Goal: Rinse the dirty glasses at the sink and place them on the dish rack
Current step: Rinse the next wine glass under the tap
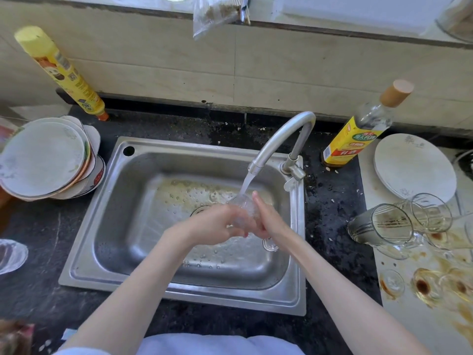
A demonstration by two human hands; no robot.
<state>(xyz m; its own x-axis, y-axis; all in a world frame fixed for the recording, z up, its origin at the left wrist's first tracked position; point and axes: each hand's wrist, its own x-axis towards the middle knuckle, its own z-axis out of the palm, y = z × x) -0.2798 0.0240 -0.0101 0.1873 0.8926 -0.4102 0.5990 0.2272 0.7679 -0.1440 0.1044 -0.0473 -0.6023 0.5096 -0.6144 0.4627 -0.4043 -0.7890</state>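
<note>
Both hands hold a glass [247,213] under the running tap [284,139] over the sink [122,226]: left hand [217,224] curled around its bowl, right hand [268,219] clasping its side. Dirty glasses [399,224] lie on the right surface [332,226].

both forearms reach forward and converge; left hand [217,224] curls its fingers in a grip, right hand [268,219] presses close beside it, fingers extended forward
</note>
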